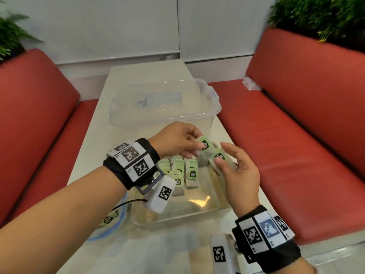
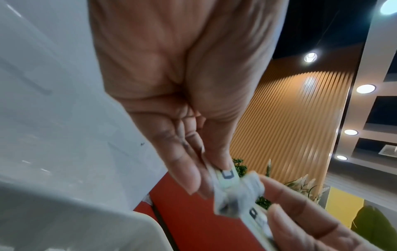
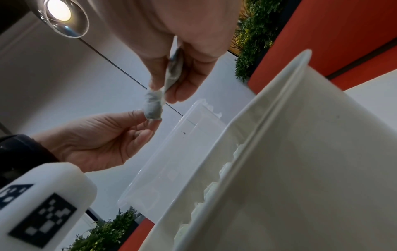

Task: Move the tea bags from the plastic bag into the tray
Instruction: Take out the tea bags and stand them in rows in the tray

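Note:
Over the far right corner of the clear tray (image 1: 138,221), my left hand (image 1: 197,146) pinches one green-tagged tea bag (image 1: 204,144) and my right hand (image 1: 221,161) pinches a second tea bag (image 1: 219,156). The two bags touch where their paper pouches meet. The left wrist view shows the left hand (image 2: 214,175) pinching its tea bag (image 2: 227,176) by the tag. In the right wrist view the right hand (image 3: 163,91) holds its tea bag (image 3: 174,73). Several tea bags (image 1: 177,173) stand in rows in the tray. The plastic bag (image 1: 116,214) lies at the tray's near left with a tea bag (image 1: 107,219) in it.
A clear lidded box (image 1: 164,103) stands on the white table (image 1: 88,155) just behind the tray. Red benches (image 1: 296,145) flank the table on both sides, with plants (image 1: 325,18) behind them. Crumpled plastic (image 1: 251,84) lies on the right bench.

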